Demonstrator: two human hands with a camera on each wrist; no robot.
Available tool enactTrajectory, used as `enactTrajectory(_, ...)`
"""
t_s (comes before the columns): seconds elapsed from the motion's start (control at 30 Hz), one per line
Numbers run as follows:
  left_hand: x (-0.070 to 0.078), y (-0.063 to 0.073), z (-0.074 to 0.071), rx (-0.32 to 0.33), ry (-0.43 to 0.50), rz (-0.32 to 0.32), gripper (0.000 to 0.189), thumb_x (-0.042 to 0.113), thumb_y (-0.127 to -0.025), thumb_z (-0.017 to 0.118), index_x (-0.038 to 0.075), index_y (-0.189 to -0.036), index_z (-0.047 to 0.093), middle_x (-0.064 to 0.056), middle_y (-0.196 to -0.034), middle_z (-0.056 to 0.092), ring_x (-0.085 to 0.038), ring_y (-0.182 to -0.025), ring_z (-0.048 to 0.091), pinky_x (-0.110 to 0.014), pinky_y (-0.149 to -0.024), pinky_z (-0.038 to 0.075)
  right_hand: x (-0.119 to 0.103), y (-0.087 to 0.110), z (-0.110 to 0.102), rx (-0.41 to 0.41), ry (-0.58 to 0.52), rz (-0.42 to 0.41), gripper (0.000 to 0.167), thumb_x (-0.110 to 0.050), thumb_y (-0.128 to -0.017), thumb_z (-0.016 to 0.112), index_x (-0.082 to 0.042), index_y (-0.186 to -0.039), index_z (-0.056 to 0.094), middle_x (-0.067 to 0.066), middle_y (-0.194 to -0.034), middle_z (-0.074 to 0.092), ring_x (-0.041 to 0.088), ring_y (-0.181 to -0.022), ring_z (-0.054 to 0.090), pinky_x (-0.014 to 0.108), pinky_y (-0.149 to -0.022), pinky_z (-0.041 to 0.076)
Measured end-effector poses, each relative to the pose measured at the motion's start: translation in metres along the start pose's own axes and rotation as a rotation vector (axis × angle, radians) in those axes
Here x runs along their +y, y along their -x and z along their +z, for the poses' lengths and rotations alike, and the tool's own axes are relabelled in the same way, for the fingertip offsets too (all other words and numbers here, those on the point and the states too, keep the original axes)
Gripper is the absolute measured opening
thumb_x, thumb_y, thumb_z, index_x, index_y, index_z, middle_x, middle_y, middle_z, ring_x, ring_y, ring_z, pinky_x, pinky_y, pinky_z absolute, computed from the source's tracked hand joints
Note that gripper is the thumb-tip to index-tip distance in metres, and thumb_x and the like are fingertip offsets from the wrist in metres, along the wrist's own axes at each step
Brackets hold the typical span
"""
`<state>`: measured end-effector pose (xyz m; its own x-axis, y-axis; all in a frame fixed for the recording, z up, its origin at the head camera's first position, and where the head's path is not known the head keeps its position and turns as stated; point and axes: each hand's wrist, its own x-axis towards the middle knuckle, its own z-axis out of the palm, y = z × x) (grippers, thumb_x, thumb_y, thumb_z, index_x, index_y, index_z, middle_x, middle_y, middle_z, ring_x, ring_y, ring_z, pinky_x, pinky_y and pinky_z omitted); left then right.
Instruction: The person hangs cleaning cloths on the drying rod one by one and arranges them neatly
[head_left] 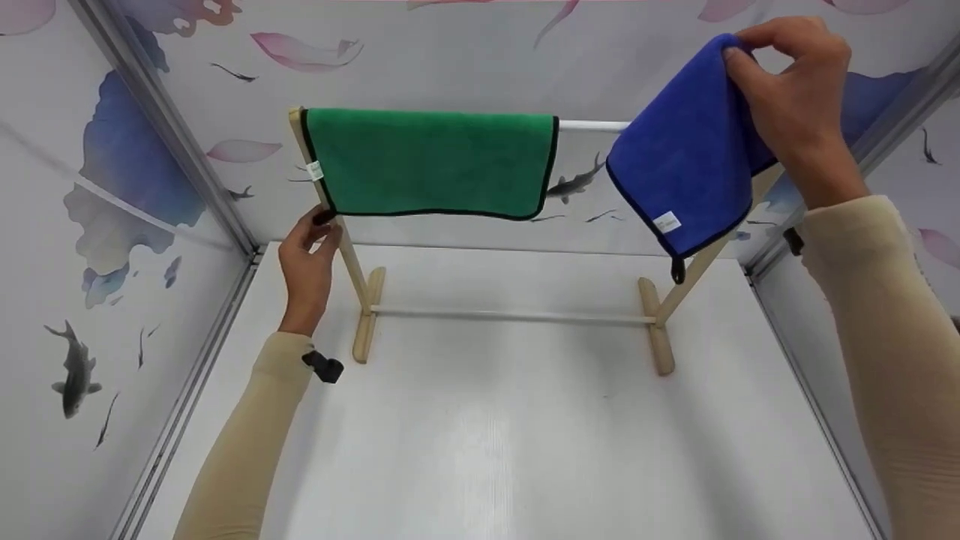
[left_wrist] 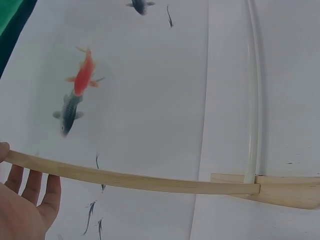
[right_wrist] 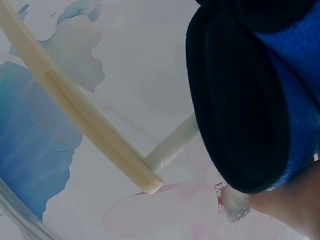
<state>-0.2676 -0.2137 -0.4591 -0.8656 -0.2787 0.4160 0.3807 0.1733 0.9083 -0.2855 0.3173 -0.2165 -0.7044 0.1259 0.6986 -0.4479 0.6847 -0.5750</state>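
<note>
My right hand [head_left: 802, 82] pinches a blue towel [head_left: 682, 150] by its upper edge, high at the right. The towel has black edging, a white label and a black loop at its lowest corner, and it hangs in front of the rack's right post. In the right wrist view the towel [right_wrist: 300, 85] is bunched close to the camera, with a finger [right_wrist: 285, 205] below it. My left hand [head_left: 307, 262] grips the rack's left wooden post [head_left: 351, 259], just under the corner of a green towel [head_left: 427, 161]. That green towel drapes over the top bar [head_left: 592, 126].
The rack's two wooden feet [head_left: 658, 337] stand on a white surface [head_left: 480, 435], joined by a white lower bar [head_left: 510, 316]. White panels painted with fish and petals enclose the back and sides, with metal framing [head_left: 187, 142] at the corners.
</note>
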Motion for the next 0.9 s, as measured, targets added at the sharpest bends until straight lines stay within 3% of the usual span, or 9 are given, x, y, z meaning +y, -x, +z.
enactTrajectory(0.37, 0.004, 0.002, 0.001, 0.016, -0.024, -0.009, 0.041, 0.000, -0.109, 0.067, -0.002, -0.150, 0.065, -0.024, -0.139, 0.069, -0.028, -0.124, 0.063, -0.033, -0.110, 0.053, -0.005, -0.018, 0.013, 0.080, 0.025, -0.033, 0.026, -0.026, -0.109, 0.070, -0.007, -0.121, 0.084, -0.023, -0.108, 0.063, 0.004, -0.119, 0.054, 0.023, -0.123, 0.031)
enactTrajectory(0.7, 0.005, 0.004, 0.002, 0.014, -0.026, 0.011, 0.041, -0.002, -0.108, 0.068, -0.004, -0.149, 0.065, -0.027, -0.138, 0.069, -0.033, -0.124, 0.064, -0.034, -0.110, 0.053, 0.007, -0.035, 0.013, 0.098, 0.011, 0.011, 0.022, -0.027, -0.110, 0.070, -0.015, -0.124, 0.083, -0.018, -0.115, 0.070, 0.004, -0.116, 0.063, 0.021, -0.119, 0.041)
enactTrajectory(0.9, 0.005, 0.006, 0.006, 0.003, -0.026, 0.004, 0.041, -0.002, -0.108, 0.069, -0.002, -0.149, 0.066, -0.022, -0.138, 0.071, -0.024, -0.123, 0.066, -0.031, -0.110, 0.054, 0.001, -0.035, 0.003, 0.150, -0.017, 0.022, 0.016, -0.024, -0.109, 0.071, -0.020, -0.119, 0.082, -0.022, -0.107, 0.067, 0.001, -0.110, 0.064, 0.020, -0.113, 0.044)
